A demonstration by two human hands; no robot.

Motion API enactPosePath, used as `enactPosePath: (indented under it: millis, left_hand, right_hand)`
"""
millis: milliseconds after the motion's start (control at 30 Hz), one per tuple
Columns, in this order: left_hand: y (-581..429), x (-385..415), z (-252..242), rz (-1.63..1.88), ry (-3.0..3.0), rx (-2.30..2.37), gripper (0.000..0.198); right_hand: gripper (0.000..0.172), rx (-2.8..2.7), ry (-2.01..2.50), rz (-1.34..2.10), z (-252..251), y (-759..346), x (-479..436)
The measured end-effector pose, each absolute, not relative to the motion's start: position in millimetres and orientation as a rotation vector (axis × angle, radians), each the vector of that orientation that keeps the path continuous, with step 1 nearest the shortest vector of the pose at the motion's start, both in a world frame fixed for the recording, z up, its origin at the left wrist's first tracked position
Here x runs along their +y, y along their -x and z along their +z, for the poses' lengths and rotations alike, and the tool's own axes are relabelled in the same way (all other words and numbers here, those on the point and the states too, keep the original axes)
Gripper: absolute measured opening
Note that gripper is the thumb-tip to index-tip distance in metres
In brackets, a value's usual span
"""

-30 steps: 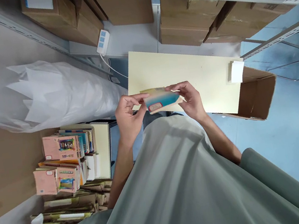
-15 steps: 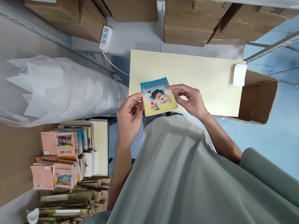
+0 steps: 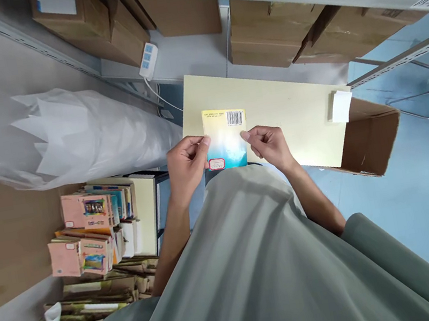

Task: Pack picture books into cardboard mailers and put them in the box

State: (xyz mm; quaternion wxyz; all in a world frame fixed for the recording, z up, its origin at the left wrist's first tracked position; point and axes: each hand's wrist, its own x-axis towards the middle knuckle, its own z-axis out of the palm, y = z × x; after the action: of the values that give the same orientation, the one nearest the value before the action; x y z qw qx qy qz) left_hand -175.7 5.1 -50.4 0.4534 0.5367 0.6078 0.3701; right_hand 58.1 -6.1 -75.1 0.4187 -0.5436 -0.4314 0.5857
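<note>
A thin booklet [image 3: 226,136] is held up between my two hands over the near edge of the cream table [image 3: 292,115]. Its back cover faces me, yellow at the top and blue at the bottom. The barcode is at the top right and a red-framed label sits at the bottom left, with the print upside down. My left hand [image 3: 187,163] pinches the left edge between thumb and fingers. On the opposite edge, my right hand [image 3: 269,144] pinches with thumb and forefinger.
A cardboard box [image 3: 372,138] stands at the table's right end, near a stack of white slips [image 3: 340,106]. Stacked books [image 3: 86,210] and flattened cartons are at left, below a plastic-wrapped roll [image 3: 100,132]. A power strip [image 3: 149,60] and shelved cartons [image 3: 263,33] are behind.
The booklet has been flipped over: its cartoon front cover faced me before, and the back cover does now. Both hands remain at its side edges.
</note>
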Motion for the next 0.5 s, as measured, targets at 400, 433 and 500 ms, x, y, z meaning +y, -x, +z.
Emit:
enactPosePath:
  millis: [400, 433, 500]
  left_hand:
    - [169.5, 14.9, -54.6, 0.905, -1.434, 1.408, 0.048]
    - [168.3, 15.0, -53.5, 0.893, -1.482, 1.402, 0.041]
    - [163.0, 13.9, -52.3, 0.874, -1.598, 1.373, 0.029]
  right_hand:
    - [0.071, -0.968, 1.292, 1.529, -99.9, -73.2, -4.7]
    - [0.065, -0.974, 1.280, 1.525, -107.2, -73.0, -2.9]
    - [0.057, -0.982, 1.258, 1.512, -124.2, -70.5, 2.2]
